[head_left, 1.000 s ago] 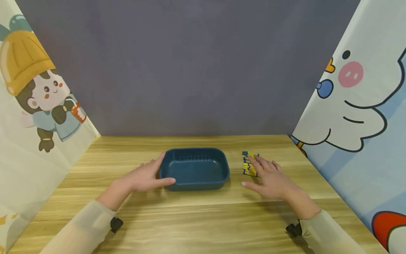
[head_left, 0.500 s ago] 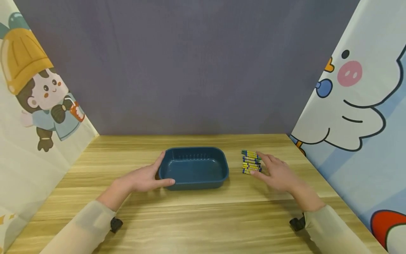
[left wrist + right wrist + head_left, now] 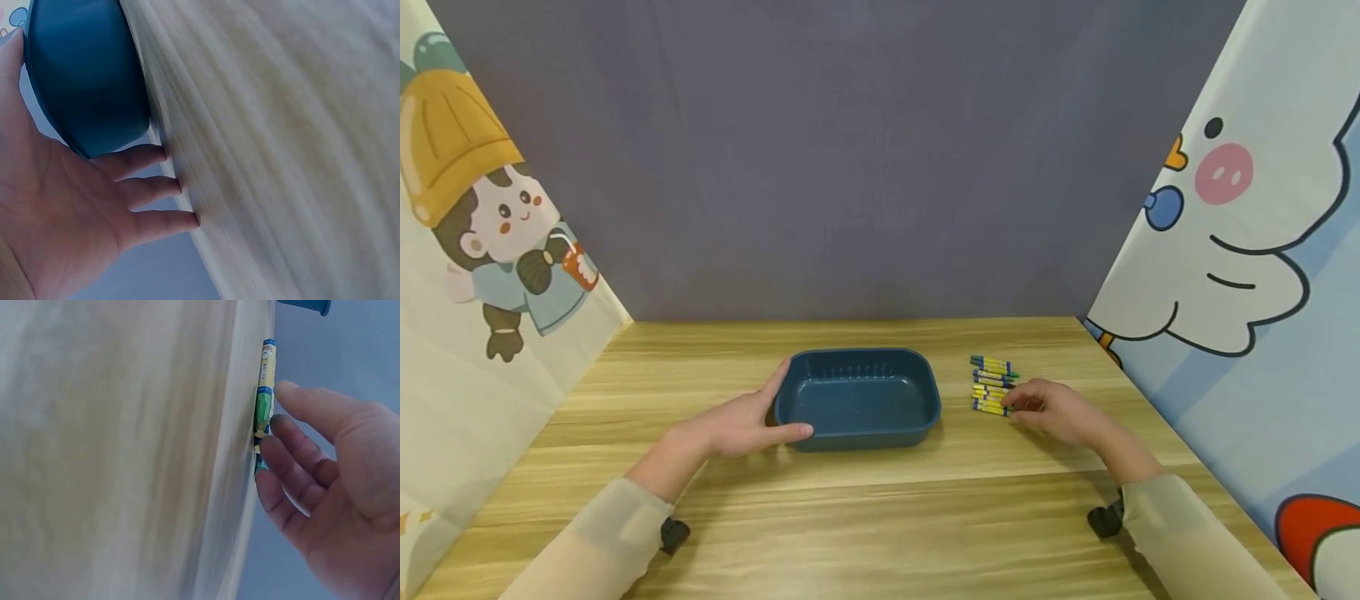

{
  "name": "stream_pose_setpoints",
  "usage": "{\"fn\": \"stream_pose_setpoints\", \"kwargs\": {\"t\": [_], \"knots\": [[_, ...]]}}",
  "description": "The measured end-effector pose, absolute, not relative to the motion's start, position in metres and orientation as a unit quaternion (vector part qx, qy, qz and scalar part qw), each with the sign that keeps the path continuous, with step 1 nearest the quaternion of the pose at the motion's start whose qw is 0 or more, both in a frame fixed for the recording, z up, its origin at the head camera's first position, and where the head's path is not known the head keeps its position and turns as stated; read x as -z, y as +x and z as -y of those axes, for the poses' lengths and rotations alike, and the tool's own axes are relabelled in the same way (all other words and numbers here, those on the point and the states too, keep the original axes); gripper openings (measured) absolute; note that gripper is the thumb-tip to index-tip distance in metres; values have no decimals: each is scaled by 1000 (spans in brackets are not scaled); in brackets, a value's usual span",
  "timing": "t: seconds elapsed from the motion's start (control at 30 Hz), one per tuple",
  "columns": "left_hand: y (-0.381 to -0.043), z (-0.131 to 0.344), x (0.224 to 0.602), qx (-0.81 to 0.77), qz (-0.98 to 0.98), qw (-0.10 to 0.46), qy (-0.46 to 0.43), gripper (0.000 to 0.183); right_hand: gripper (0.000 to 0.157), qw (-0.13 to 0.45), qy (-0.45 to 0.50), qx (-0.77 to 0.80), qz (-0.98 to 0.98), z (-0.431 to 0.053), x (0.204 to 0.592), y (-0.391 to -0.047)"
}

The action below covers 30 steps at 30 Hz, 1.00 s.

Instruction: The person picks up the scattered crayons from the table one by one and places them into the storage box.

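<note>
A dark blue rectangular tray (image 3: 859, 438) stands on the wooden table. My left hand (image 3: 737, 425) rests at its left end, thumb on the front rim and forefinger along the left side. In the left wrist view three straight fingers (image 3: 156, 189) reach down to the tabletop beside the tray. Right of the tray lie several crayons (image 3: 992, 377) in yellow-and-blue wrappers, side by side. My right hand (image 3: 1060, 412) is at their right ends, fingers bent, thumb and forefinger apart close to the nearest ones. In the right wrist view a green crayon (image 3: 265, 400) lies flat next to the thumb tip.
The wooden tabletop (image 3: 865, 525) ends at a grey back wall (image 3: 865, 167). Cartoon-printed panels flank it, a child in a yellow hat (image 3: 512, 217) on the left and a white bird (image 3: 1262, 250) on the right.
My right hand has moved right from above the crayons to their right ends and lowered, its fingers bending and drawing together. The left hand and the tray have stayed in place.
</note>
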<state>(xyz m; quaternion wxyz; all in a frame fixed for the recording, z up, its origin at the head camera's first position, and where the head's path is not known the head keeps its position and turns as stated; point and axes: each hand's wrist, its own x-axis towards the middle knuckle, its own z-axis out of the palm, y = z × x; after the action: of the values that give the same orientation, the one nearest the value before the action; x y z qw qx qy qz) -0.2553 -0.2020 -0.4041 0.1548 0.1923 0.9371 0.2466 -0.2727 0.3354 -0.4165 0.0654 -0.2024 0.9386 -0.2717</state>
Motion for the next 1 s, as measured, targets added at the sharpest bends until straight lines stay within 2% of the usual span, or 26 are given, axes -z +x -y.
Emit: {"fn": "stream_pose_setpoints", "kwargs": {"t": [0.47, 1.0], "knots": [[-254, 201, 404, -254, -935, 162, 186, 127, 13, 68, -214, 244, -943, -324, 420, -278], [-252, 202, 402, -257, -934, 164, 185, 127, 19, 39, -207, 288, -934, -316, 418, -279]]}}
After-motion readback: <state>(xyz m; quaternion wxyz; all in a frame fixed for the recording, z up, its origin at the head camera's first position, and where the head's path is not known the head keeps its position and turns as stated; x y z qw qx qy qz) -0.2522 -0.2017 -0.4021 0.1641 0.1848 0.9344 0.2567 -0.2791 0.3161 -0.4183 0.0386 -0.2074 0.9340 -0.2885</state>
